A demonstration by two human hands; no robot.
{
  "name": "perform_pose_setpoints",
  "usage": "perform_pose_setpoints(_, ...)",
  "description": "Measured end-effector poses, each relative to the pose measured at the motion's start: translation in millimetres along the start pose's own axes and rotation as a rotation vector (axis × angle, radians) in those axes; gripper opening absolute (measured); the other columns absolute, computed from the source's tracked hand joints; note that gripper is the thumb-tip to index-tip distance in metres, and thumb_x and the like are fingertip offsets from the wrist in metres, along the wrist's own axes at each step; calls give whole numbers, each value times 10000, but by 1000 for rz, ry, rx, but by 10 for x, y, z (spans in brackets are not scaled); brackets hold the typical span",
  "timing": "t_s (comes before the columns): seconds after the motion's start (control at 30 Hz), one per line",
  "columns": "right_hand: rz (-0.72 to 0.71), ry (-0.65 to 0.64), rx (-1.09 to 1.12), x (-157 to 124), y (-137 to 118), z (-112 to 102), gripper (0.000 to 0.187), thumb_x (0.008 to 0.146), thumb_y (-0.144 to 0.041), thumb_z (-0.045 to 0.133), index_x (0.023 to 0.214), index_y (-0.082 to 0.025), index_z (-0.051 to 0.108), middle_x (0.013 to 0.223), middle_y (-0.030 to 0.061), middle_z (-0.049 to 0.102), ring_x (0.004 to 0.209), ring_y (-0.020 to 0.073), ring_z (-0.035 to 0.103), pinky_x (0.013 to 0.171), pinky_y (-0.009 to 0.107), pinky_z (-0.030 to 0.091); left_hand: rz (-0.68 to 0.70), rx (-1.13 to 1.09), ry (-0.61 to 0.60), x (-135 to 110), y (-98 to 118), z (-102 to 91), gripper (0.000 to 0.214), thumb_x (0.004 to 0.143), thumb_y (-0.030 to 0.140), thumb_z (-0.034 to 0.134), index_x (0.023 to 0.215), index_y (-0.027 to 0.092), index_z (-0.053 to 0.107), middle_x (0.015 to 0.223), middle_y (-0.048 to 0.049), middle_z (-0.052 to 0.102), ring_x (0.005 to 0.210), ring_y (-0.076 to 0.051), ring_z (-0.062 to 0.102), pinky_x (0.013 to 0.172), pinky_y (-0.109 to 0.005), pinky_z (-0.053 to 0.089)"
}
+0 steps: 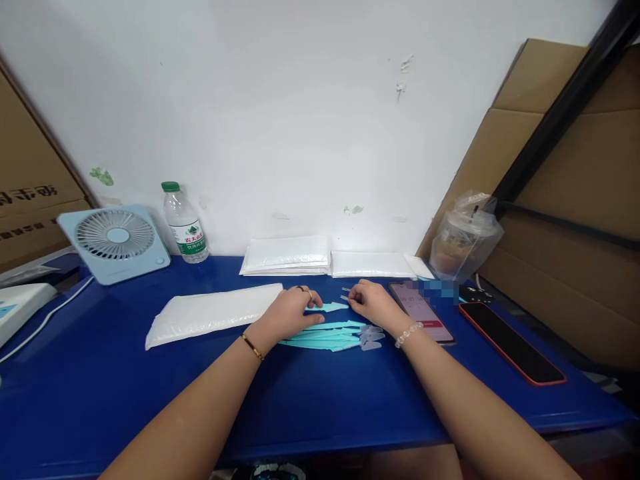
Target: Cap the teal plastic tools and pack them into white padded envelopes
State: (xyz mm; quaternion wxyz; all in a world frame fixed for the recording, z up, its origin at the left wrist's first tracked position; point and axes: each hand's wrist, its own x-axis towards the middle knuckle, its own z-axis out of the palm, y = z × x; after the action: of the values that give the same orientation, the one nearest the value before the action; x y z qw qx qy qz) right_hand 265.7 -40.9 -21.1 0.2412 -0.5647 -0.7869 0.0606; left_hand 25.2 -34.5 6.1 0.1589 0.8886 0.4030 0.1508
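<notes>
My left hand (290,312) rests on the blue table (100,373), fingers curled onto a thin teal tool (330,307) that points right. My right hand (373,303) pinches the small clear tip (346,292) at that tool's far end. Just in front of both hands lies a row of several more teal tools (325,335) with clear caps (371,337) at their right ends. A gold bangle is on my left wrist and a bead bracelet on my right.
A white padded bag (210,313) lies left of my hands; stacks of white bags (300,257) line the wall. Two phones (510,341) lie at right, a bagged drink cup (463,243) behind them. A small fan (115,241) and water bottle (185,223) stand at left. Cardboard leans on both sides.
</notes>
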Motion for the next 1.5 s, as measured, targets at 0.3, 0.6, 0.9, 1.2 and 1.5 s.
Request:
perform_pose_setpoints(0.3,179,54,431,-57,19,-222,122,790,-293,551,791,-184,607,678,8,633,609,137,567,593,252,433,-26,1,-84,-6,131,100,129,769,264,538,718,198,637,784,-32,664,714,-171,573,601,-264,378)
perform_pose_setpoints(0.6,213,-7,851,-93,11,-398,307,624,-408,757,790,-160,690,727,51,691,704,170,633,706,317,510,-211,-309,-4,-37,-143,-117,230,779,373,493,828,184,614,793,-30,644,699,-166,567,595,-260,412)
perform_pose_setpoints(0.9,164,-50,842,-94,-57,-285,258,654,-378,746,807,-176,700,780,50,707,735,178,648,706,323,519,-193,-368,-35,-14,-173,-100,248,761,404,516,823,184,615,746,-15,629,672,-158,555,576,-251,404)
perform_pose_setpoints(1.2,36,66,302,-11,94,-136,193,831,-317,569,958,-227,683,987,60,650,912,203,594,801,342,467,-177,-79,66,-20,-102,-65,215,746,315,569,924,209,629,906,-39,637,834,-198,575,700,-286,416)
perform_pose_setpoints(1.5,-22,-2,-72,49,118,-7,131,854,-201,500,809,-170,619,866,71,600,799,177,566,716,276,433,24,-18,-191,-64,159,32,166,779,352,571,789,216,664,796,-14,645,735,-166,575,586,-253,371)
